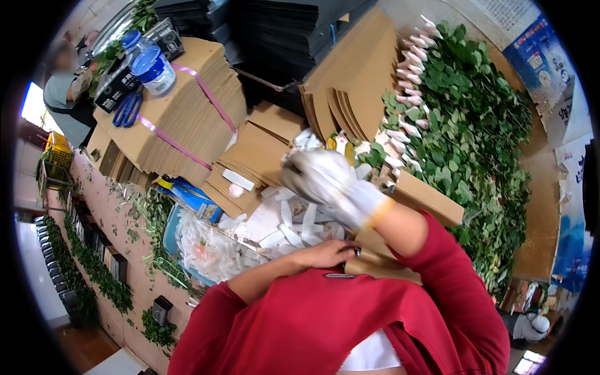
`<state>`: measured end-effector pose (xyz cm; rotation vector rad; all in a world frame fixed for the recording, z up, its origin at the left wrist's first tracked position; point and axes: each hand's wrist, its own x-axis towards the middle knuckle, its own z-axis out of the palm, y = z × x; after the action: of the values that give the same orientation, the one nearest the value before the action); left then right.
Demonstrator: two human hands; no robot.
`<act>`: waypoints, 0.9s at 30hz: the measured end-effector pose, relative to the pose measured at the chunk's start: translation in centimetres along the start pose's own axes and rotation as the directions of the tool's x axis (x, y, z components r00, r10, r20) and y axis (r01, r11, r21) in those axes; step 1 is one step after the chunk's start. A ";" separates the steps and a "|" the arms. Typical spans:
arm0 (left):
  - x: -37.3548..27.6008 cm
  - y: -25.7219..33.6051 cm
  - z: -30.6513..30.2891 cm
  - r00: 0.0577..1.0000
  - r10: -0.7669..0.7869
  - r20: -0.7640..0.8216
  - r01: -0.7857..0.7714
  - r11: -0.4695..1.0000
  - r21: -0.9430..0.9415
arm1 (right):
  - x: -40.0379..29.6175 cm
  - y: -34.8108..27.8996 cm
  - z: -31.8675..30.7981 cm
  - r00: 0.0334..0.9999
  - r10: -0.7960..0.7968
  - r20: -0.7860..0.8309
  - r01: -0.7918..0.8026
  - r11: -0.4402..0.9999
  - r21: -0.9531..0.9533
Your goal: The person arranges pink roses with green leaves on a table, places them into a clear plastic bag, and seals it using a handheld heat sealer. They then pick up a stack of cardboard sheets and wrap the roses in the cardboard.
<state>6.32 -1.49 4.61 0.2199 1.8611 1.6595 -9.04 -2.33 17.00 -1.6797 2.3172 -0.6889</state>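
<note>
My right hand [323,185], in a white work glove with a yellow cuff, is raised over the cluttered bench and blurred. Its dirty fingers look curled; whether they hold anything is unclear. My left hand [330,253] is bare and lies low in front of my chest, with its fingers beside a rolled or curved piece of brown cardboard [375,265]. A small dark object shows at its fingertips, too small to name. White foam strips [288,225] are scattered between and beyond the hands. Folded cardboard sheets [243,154] lie just left of the glove.
Leafy stems with wrapped pinkish-white flower heads [410,79] are piled at right. A strapped cardboard stack [187,108] bears a plastic bottle [152,68] and blue-handled scissors [127,110]. A blue tub [171,229] holds white sleeves. One person [65,93] stands far left, another [527,326] lower right.
</note>
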 end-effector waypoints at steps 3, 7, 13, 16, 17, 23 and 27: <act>-0.8 3.7 -0.3 0.999 0.034 -0.023 -0.032 0.995 0.097 | 5.9 -0.3 7.6 0.987 0.160 0.008 -0.157 0.979 -0.130; 1.4 -0.8 -0.2 0.952 0.283 -0.114 -0.272 0.956 0.108 | 4.8 -3.1 9.7 0.990 -0.140 0.033 0.144 0.968 -0.203; 0.3 0.9 -0.1 0.987 -0.009 -0.159 0.039 0.982 0.187 | -7.9 -0.9 -12.3 0.920 0.013 -0.393 -0.062 0.992 -0.112; 1.2 -2.1 0.9 0.994 0.059 -0.095 -0.075 0.981 -0.177 | -19.7 1.2 -12.4 0.769 0.631 0.107 -0.639 0.751 0.167; 1.3 -1.0 0.7 0.991 0.070 -0.118 -0.090 0.981 -0.171 | -24.3 4.2 -10.0 0.765 0.632 0.125 -0.643 0.762 0.083; 0.8 1.2 -0.6 0.987 0.016 -0.158 0.019 0.977 0.214 | -22.6 6.9 -6.1 0.222 0.731 0.646 -0.975 0.180 0.132; 1.0 3.5 -3.1 0.994 0.108 -0.011 -0.083 0.824 0.561 | -23.1 6.5 -5.3 0.270 0.765 0.585 -0.952 0.121 0.281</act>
<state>2.83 -2.92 7.57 0.5331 2.3696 1.1336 -9.00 22.17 16.00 0.0911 1.9790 -0.6556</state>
